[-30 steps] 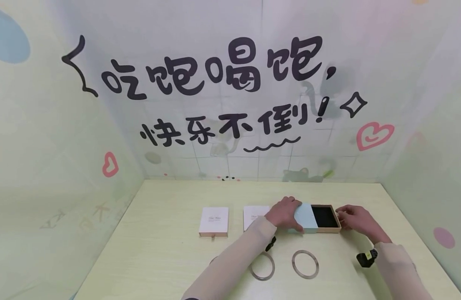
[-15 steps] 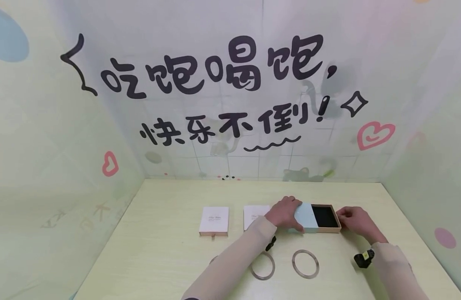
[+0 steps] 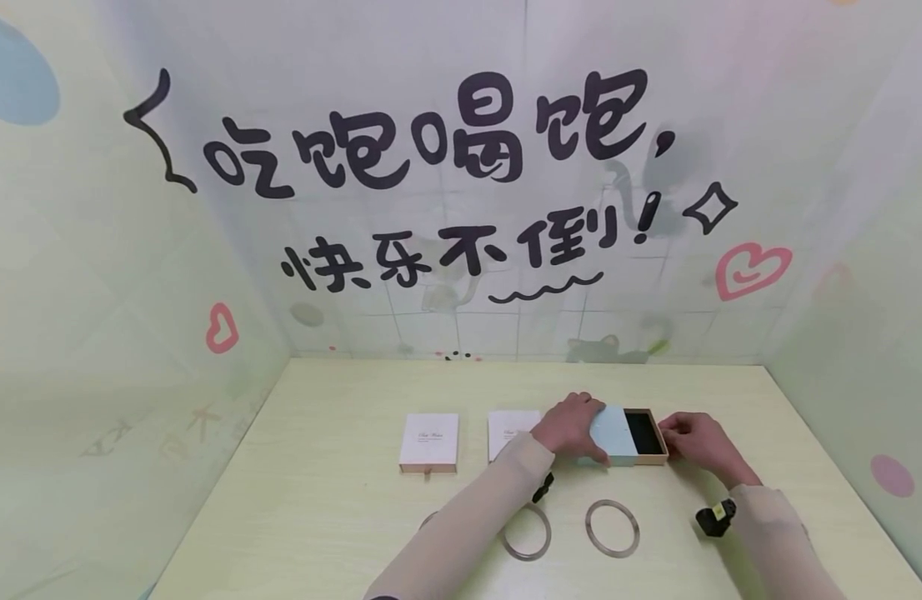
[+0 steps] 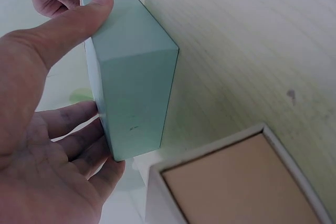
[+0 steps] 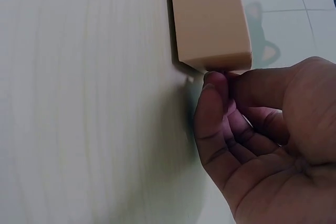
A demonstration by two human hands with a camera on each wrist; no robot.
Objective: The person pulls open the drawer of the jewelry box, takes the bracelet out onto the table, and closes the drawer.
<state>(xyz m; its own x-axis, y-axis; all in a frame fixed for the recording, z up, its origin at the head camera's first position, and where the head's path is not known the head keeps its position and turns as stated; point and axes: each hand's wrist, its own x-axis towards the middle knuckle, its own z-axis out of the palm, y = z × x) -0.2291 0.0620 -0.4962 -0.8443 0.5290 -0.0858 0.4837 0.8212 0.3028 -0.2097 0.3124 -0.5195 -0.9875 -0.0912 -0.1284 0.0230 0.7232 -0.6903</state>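
A light blue slide box lies toward the back right of the table, its sleeve (image 3: 614, 433) on the left and its tan drawer (image 3: 651, 460) partly out to the right, showing a black lining. My left hand (image 3: 569, 429) grips the sleeve, thumb along the near side and fingers across the far side. At the drawer's outer end, the thumb and forefinger of my right hand (image 3: 701, 442) pinch close together; whatever pull tab lies between them is hidden. A bangle (image 3: 589, 530) lies in front of the box, and a second bangle (image 3: 527, 557) is left of it.
To the left stand two white boxes with tan drawers, the outer box (image 3: 428, 439) fully visible and the inner box (image 3: 513, 423) partly behind my left hand. My left sleeve mostly covers a third bangle (image 3: 428, 518). Walls enclose the table's back and sides.
The drawer has slid left, further into the blue sleeve, and my right hand has moved left along with it. My left hand and the sleeve have stayed in place.
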